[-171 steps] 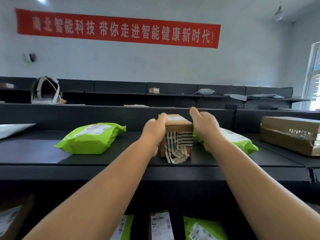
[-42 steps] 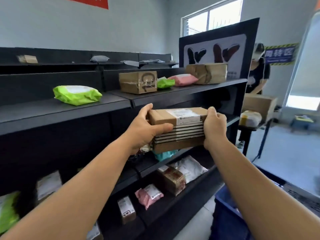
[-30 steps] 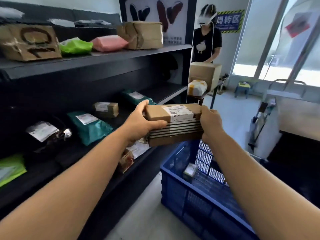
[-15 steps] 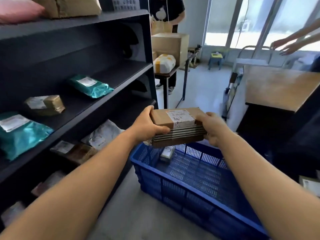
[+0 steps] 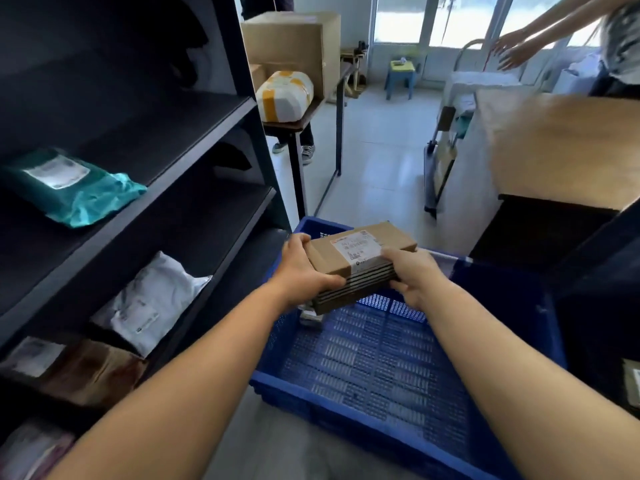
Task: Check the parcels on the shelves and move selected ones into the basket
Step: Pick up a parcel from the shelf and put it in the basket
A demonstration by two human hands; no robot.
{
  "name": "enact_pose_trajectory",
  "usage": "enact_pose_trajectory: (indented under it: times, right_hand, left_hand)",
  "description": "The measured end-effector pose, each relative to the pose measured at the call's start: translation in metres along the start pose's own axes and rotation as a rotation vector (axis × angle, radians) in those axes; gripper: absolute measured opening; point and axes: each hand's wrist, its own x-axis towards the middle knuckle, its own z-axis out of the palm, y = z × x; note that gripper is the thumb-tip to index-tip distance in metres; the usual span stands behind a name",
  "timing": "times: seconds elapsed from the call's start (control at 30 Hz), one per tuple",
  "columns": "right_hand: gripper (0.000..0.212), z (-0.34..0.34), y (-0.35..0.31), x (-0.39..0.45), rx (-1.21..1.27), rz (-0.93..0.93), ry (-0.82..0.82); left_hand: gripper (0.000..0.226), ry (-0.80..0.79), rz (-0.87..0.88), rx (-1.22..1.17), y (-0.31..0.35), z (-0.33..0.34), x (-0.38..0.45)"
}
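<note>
Now parcel (image 5: 360, 263) between hands (over basket (image 5: 374, 410)).

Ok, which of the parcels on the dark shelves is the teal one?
The teal plastic mailer bag with a white label, alone on the highest visible shelf. The shelf below holds a white plastic mailer bag and a brown paper parcel.

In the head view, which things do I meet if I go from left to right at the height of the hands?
White bag on the shelf → left hand → cardboard parcel → right hand → blue basket's right wall.
</note>
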Motion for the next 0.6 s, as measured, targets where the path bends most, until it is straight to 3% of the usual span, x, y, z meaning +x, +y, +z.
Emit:
enact_pose_trajectory:
  times: [0.23,0.4,0.53,0.6]
  right_hand:
    - [0.04,0.038,0.035,0.095,0.008,0.207,-0.04]
    - [0.097,0.071,0.061,0.147,-0.018,0.277,-0.033]
    - [0.084,0.077,0.077,0.191,-0.018,0.285,0.001]
    - [0.095,0.078,0.084,0.21,-0.091,0.291,0.03]
  left_hand:
    - [0.097,-0.031,-0.157,0.094,-0.039,0.046,0.088]
    - [0.097,-0.003,-0.094,0.21,-0.061,0.089,0.13]
    - [0.09,-0.102,-0.124,0.196,-0.083,0.104,0.152]
    - [0.076,-0.167,-0.167,0.14,-0.099,0.108,0.164]
